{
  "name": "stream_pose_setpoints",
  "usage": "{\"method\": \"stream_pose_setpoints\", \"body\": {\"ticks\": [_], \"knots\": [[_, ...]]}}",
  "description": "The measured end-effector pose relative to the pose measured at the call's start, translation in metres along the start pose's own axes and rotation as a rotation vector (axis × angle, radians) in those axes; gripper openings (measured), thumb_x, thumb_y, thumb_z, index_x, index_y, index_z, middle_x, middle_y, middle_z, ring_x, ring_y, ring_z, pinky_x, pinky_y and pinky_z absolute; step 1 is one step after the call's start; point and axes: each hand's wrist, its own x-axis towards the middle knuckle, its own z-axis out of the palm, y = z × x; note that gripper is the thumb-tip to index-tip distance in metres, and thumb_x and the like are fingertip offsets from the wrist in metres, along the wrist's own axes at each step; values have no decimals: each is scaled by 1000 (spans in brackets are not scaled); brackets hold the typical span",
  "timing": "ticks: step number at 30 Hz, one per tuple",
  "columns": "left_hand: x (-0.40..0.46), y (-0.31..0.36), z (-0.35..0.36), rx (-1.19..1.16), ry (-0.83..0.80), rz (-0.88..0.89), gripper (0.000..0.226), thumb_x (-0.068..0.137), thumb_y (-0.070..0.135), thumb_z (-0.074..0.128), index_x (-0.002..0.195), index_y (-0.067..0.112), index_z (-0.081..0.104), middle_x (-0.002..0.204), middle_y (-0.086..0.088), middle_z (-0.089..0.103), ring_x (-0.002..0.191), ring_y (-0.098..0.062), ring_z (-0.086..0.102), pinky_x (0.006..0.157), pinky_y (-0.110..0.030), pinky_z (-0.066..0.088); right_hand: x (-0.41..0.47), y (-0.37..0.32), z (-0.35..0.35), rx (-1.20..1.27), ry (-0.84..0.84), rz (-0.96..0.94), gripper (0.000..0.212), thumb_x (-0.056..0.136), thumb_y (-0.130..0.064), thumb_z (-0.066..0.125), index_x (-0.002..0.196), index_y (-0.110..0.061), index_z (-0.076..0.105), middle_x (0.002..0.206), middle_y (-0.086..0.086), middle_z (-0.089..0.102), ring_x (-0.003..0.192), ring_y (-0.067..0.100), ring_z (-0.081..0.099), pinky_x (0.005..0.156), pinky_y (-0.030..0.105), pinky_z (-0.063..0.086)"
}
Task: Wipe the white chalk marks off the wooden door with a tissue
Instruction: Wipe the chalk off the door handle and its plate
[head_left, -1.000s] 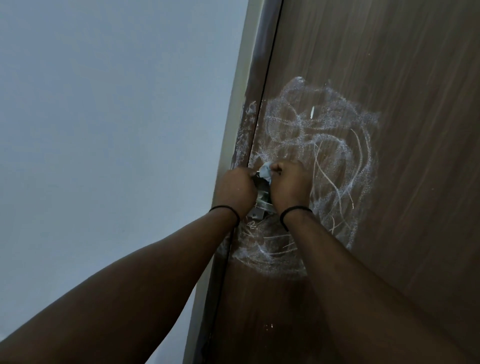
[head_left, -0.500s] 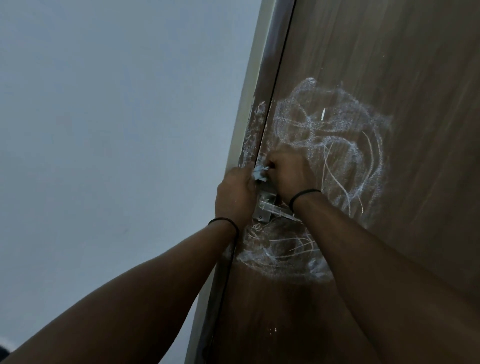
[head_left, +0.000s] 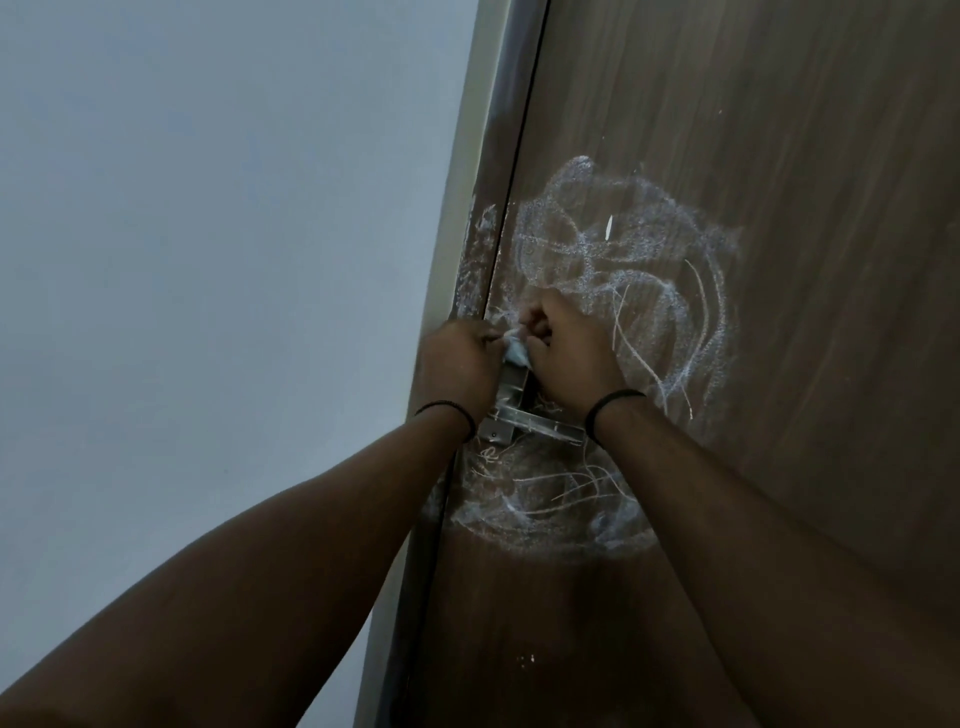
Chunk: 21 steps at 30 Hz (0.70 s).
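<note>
Chalk marks (head_left: 623, 270) are covering the wooden door (head_left: 779, 156) as the left hand (head_left: 460, 364) and right hand (head_left: 569, 353) are both pinching a small tissue (head_left: 515, 353) above the metal handle (head_left: 524, 423), seemingly bunching it for wiping.

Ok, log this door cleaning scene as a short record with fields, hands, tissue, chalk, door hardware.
left hand: curled, gripping the crumpled white tissue
right hand: curled, pinching the same tissue
tissue position: between both hands, above the silver metal door handle
white chalk marks: still broad on the brown wooden door, above and below the handle
door frame: also chalk-smeared
wrists: black band on each
</note>
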Motion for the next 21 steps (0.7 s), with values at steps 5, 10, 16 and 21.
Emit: {"method": "stream_pose_setpoints", "body": {"ticks": [5, 10, 16, 21], "knots": [[-4, 2, 2, -96, 49, -281, 7, 83, 26, 71, 85, 24, 78, 80, 6, 73, 71, -11, 66, 70, -31, 57, -8, 5, 9, -142, 20, 50, 14, 87, -9, 66, 94, -13, 77, 92, 8, 74, 81, 24, 67, 76, 40, 57], [-9, 1, 1, -103, 63, -384, 9, 84, 22, 70, 80, 22, 79, 79, 5, 74, 73, -12, 66, 73, -33, 59, 0, -5, 17, -317, -10, -42, 21, 88, -4, 58, 90, -11, 77, 87, 11, 72, 77, 26, 65, 68, 31, 53], [-22, 4, -2, -106, 32, -258, 25, 87, 9, 57, 90, 26, 75, 83, 2, 72, 71, -10, 63, 68, -29, 55, 11, -12, 17, -463, -90, -196, 15, 88, -5, 60, 88, -13, 73, 88, 9, 64, 94, 27, 56, 79, 35, 49], [-32, 2, 1, -106, 26, -80, 29, 99, 26, 53, 123, 28, 68, 100, -3, 74, 90, -18, 67, 73, -26, 52, 9, -16, 22, -246, -57, -108, 20, 86, -5, 61, 84, -21, 73, 81, 4, 67, 79, 21, 59, 69, 32, 52]]}}
